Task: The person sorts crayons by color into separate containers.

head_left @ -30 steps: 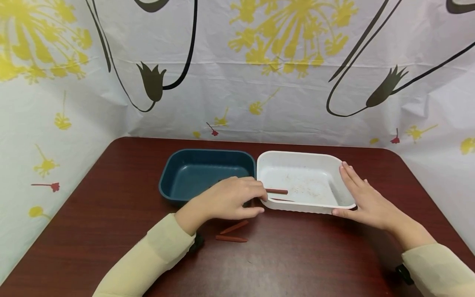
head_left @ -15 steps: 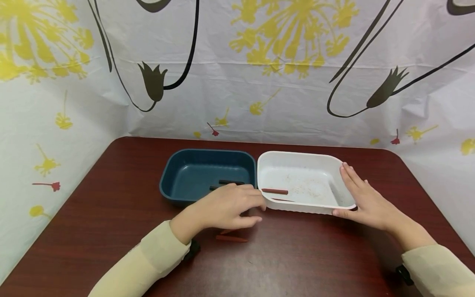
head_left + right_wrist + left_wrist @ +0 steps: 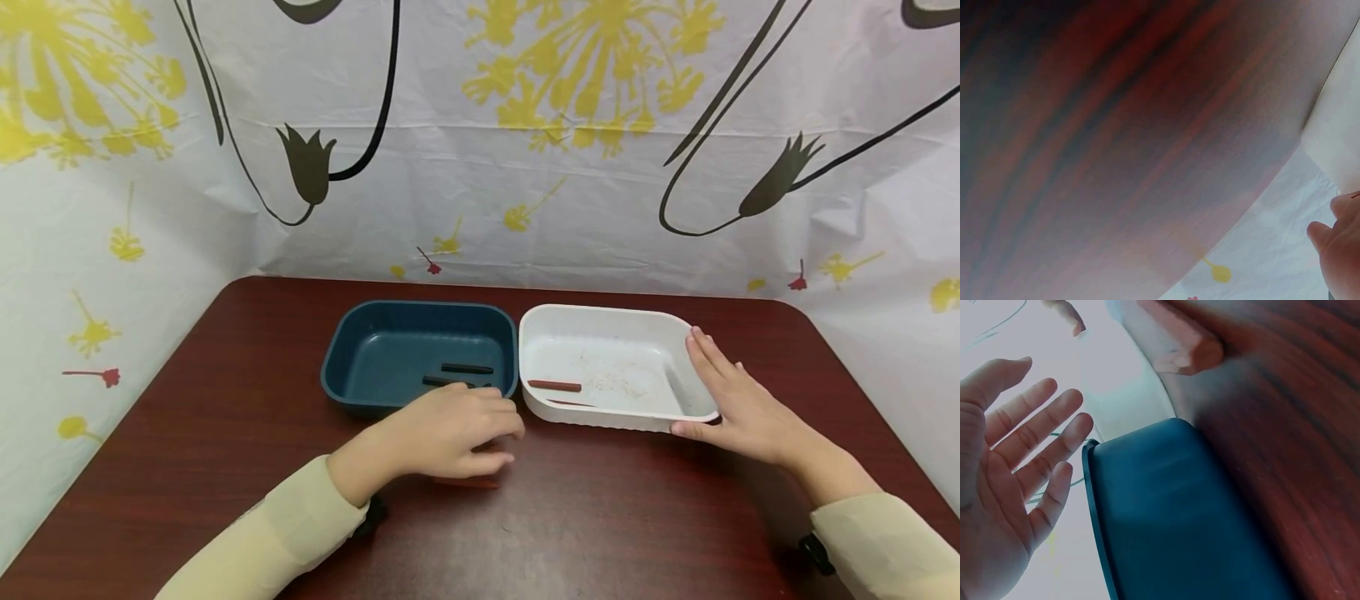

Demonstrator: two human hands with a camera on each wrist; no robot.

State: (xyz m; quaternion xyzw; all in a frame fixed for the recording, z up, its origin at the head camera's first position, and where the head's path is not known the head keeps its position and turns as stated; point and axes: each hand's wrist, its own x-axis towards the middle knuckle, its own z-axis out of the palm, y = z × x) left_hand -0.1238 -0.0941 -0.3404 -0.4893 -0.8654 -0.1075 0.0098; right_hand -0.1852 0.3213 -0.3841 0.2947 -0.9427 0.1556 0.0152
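- Brown stick (image 3: 467,482) lies on the surface (image 3: 225,400), mostly hidden under the left hand (image 3: 442,433), just in front of the blue tray (image 3: 420,354).
- Left hand fingers (image 3: 1041,434) spread and straight, gripping nothing (left wrist view shows the open palm).
- Right hand (image 3: 738,408) flat against the white tray (image 3: 611,367) at its right rim, fingers straight and together.
- White tray holds one brown stick (image 3: 554,386); blue tray holds two dark sticks (image 3: 467,368).
- Trays touch side by side; bare surface all round them.
- Flowered cloth (image 3: 525,133) backs the surface.
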